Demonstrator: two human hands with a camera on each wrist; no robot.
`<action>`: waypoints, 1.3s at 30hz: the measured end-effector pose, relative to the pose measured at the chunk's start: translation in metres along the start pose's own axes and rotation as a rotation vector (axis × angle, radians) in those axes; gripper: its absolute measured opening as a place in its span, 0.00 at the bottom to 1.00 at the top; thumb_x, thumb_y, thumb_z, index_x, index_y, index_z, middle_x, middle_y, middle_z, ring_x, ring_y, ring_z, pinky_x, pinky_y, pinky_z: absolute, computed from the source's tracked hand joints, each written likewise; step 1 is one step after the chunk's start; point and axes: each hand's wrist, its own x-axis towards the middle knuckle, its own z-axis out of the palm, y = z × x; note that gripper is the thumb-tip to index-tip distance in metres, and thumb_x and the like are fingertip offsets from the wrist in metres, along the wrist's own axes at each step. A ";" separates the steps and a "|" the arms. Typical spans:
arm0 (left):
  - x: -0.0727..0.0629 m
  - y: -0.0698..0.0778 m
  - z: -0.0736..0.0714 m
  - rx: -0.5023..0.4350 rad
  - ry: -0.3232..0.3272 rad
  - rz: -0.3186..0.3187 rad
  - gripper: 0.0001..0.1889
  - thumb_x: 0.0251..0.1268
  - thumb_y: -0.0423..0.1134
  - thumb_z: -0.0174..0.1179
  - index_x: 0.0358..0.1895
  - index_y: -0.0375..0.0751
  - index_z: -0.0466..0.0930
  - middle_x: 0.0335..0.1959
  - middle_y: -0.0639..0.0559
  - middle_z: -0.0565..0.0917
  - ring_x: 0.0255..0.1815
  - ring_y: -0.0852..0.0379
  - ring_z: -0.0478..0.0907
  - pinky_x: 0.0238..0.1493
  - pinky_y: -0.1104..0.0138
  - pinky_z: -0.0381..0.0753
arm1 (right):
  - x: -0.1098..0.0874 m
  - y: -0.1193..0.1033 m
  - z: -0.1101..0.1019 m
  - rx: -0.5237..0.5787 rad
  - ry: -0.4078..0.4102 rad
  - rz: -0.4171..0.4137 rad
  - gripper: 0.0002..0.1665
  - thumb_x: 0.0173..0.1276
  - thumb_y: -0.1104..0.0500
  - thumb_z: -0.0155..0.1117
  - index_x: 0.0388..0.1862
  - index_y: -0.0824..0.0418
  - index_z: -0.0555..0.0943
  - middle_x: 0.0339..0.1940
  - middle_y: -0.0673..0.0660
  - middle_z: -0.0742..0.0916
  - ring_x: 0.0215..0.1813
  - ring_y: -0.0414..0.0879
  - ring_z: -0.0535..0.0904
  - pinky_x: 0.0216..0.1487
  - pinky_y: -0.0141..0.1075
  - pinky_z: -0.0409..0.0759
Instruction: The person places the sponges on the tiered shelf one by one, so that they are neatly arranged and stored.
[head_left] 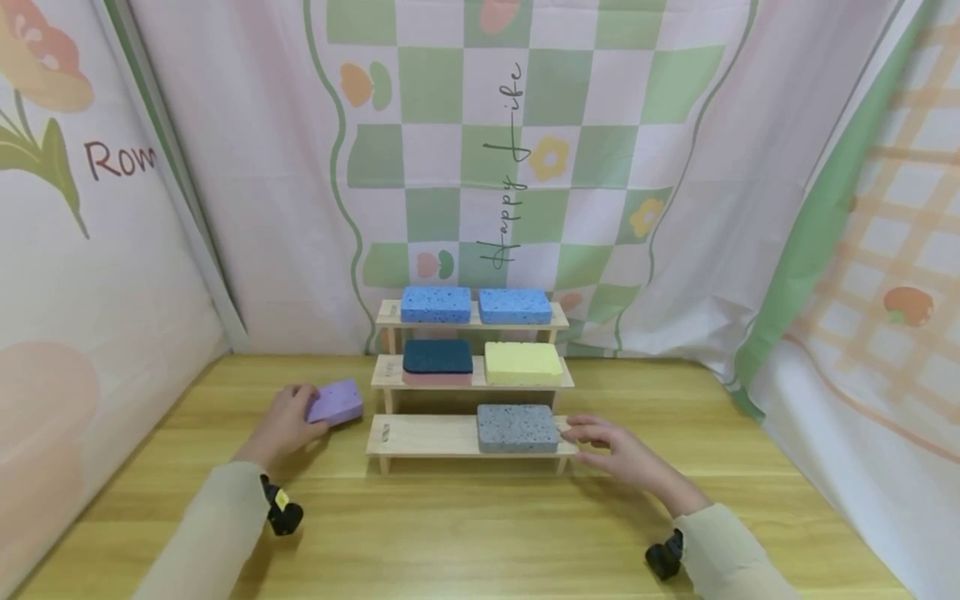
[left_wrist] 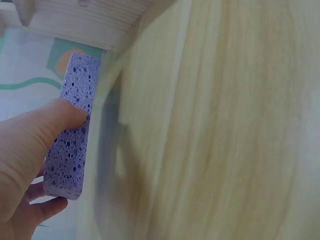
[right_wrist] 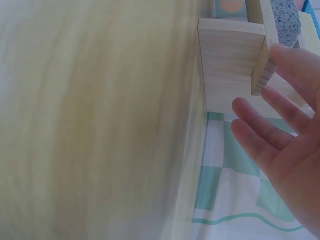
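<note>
My left hand [head_left: 288,421] grips a purple sponge [head_left: 335,402] between thumb and fingers, left of a three-step wooden rack [head_left: 423,435]. In the left wrist view the purple sponge [left_wrist: 75,120] shows its pitted long edge, held close over the table. At the right end of the lowest step my right hand [head_left: 618,450] is spread, fingertips right by the step's end and the grey sponge [head_left: 517,428] lying there. The right wrist view shows the right hand [right_wrist: 285,130] with nothing in it, beside the grey sponge [right_wrist: 286,22].
Two blue sponges, a left one [head_left: 436,305] and a right one [head_left: 515,307], lie on the top step. The middle step holds a dark-topped pink sponge [head_left: 438,362] and a yellow sponge [head_left: 522,363]. Patterned curtains [head_left: 277,208] enclose the wooden table [head_left: 450,533].
</note>
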 end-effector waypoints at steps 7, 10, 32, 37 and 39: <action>-0.005 0.002 -0.009 0.028 0.053 0.044 0.26 0.49 0.37 0.67 0.50 0.26 0.70 0.49 0.22 0.68 0.50 0.28 0.67 0.51 0.40 0.67 | 0.000 0.000 0.000 0.007 0.001 0.001 0.21 0.65 0.55 0.60 0.54 0.64 0.78 0.61 0.65 0.73 0.61 0.62 0.67 0.57 0.54 0.68; -0.007 0.005 -0.012 0.040 0.055 0.050 0.26 0.49 0.37 0.67 0.49 0.27 0.70 0.50 0.21 0.67 0.50 0.27 0.66 0.51 0.39 0.67 | -0.001 -0.001 0.000 0.012 -0.001 0.004 0.21 0.65 0.55 0.60 0.54 0.64 0.77 0.62 0.65 0.72 0.61 0.62 0.66 0.57 0.54 0.68; -0.035 0.046 -0.029 0.138 0.116 0.170 0.24 0.43 0.37 0.71 0.45 0.32 0.73 0.48 0.27 0.72 0.49 0.31 0.69 0.49 0.42 0.70 | -0.001 -0.001 0.000 0.016 -0.008 0.004 0.21 0.66 0.55 0.59 0.55 0.64 0.77 0.62 0.65 0.72 0.61 0.62 0.66 0.56 0.55 0.69; -0.038 0.057 -0.028 0.145 0.100 0.188 0.24 0.43 0.38 0.71 0.45 0.33 0.74 0.46 0.31 0.73 0.48 0.35 0.70 0.48 0.44 0.72 | 0.000 0.002 0.001 0.000 -0.001 -0.013 0.20 0.66 0.56 0.60 0.54 0.64 0.77 0.61 0.65 0.73 0.61 0.63 0.67 0.56 0.55 0.69; -0.039 0.062 -0.027 0.142 0.089 0.196 0.24 0.43 0.39 0.71 0.45 0.34 0.74 0.46 0.33 0.73 0.48 0.36 0.70 0.47 0.45 0.72 | 0.000 0.002 0.001 -0.006 0.000 -0.016 0.20 0.65 0.57 0.60 0.53 0.64 0.78 0.61 0.65 0.73 0.60 0.62 0.67 0.56 0.55 0.69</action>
